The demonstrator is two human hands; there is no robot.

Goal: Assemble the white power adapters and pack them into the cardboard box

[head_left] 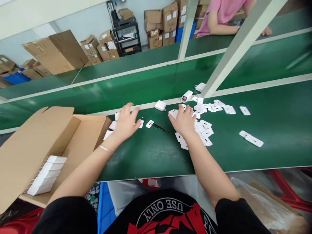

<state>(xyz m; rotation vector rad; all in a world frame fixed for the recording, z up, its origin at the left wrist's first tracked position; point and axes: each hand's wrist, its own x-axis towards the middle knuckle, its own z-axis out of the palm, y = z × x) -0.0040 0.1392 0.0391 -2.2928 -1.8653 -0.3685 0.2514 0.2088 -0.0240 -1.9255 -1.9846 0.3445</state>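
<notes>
My left hand [125,123] hovers beside the open cardboard box, its fingers spread and nothing in them. White blocks [108,135] lie under and beside it, partly hidden by the hand. My right hand [184,121] rests palm down with fingers apart at a pile of small white slotted plates [206,131], covering some of them. Between the hands, black tweezers [160,128] lie with their left end at a single white plate [149,123]. A white plug adapter [160,105] sits behind them, and another adapter housing [187,96], its end facing me, stands near the rail.
The cardboard box [84,135] at left holds a row of white adapters [47,175]. A slanted post [234,55] rises behind the pile. Loose plates [251,138] lie at right on the green bench [146,159]. Across the partition, a person in a pink top [220,18] leans on another bench.
</notes>
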